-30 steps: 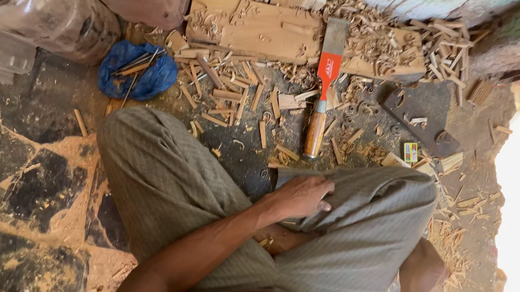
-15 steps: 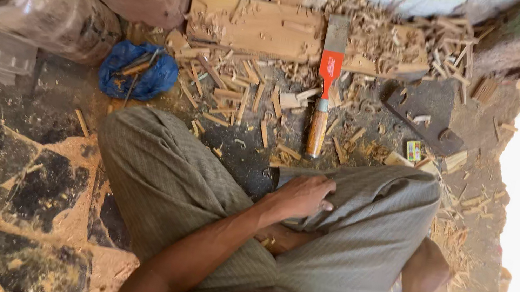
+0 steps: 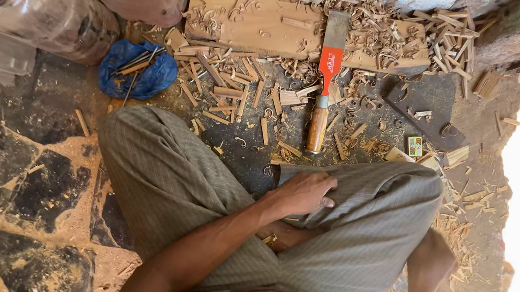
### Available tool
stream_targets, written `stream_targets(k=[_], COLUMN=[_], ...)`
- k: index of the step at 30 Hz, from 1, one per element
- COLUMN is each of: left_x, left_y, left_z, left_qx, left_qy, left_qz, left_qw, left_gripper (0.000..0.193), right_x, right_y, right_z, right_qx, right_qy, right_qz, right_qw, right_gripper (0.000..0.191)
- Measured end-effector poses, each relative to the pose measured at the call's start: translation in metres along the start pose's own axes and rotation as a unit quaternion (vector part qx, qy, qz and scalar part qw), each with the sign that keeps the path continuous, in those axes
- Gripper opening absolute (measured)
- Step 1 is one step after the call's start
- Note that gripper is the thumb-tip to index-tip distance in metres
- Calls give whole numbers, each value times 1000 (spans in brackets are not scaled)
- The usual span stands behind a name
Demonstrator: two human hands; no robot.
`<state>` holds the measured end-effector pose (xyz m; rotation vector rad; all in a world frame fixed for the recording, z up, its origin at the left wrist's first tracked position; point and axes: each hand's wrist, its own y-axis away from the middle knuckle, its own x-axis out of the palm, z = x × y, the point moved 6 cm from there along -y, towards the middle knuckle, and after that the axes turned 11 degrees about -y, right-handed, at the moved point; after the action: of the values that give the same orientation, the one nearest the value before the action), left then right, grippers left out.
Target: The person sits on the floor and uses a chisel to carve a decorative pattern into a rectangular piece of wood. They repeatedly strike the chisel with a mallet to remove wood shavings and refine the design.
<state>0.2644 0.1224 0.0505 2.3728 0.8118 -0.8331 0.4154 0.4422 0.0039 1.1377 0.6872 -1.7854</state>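
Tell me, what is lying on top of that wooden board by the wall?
On the wooden board lie curled wood shavings and the blade end of a chisel with a red collar and wooden handle. Whatever the shavings cover on the board's right part cannot be seen.
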Motion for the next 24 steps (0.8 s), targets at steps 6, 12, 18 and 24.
stream_targets(k=[6,12,18,24], left_x=[-2,0,0,7], left_y=[-2,-1,-1,-6], left_z=[-3,-2,0,-1], left_qx=[12,9,-15,-22], left_qy=[-9,2,1,-3], left_qz=[-15,-9,11,40], left_qw=[1000,1000,1000,999], left_gripper=[46,45,46,48], right_x=[-13,-7,-2,-27], right_y=[49,46,-18,45], right_z=[-10,-2,-1,-1], right_qx=[-141,-52,0,-6], right_qy=[120,87,-90,-12], right_qz=[99,54,-7,187], right_qw=[978,993,996,982], right_gripper=[23,23,14,25])
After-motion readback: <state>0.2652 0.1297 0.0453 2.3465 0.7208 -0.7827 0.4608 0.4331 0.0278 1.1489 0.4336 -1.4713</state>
